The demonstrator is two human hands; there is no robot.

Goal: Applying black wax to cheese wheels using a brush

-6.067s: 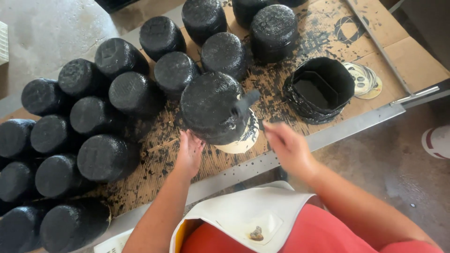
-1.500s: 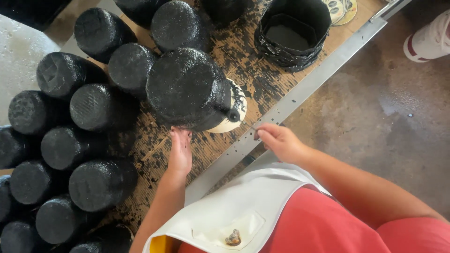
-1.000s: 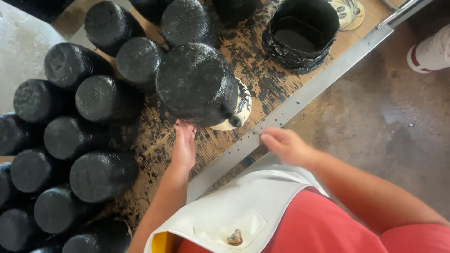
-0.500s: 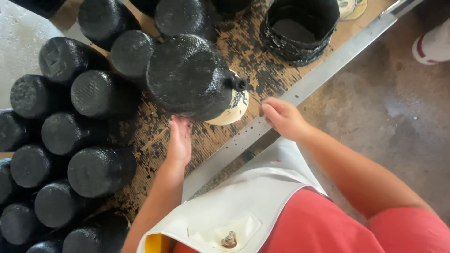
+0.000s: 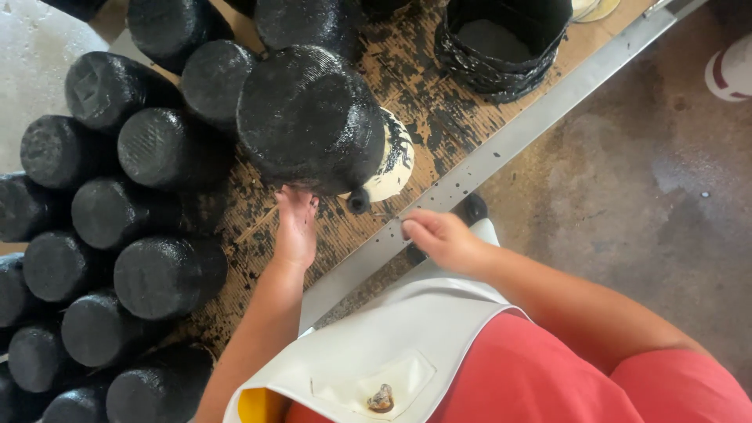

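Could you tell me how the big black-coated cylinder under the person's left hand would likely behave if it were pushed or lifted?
The big black cylinder looks glossy and wet, so it would probably be slippery and smear the left hand at its base. It stands upright on a pale round disc, so a push may turn or slide it. Its bulk suggests it needs both hands.

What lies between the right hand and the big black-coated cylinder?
In the head view, a black-tipped brush spans from the right hand to the big black-coated cylinder.

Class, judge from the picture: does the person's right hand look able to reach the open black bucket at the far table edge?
Probably yes. The right hand hovers at the metal table edge, and the open black bucket lies beyond it with only bare spattered cardboard between.
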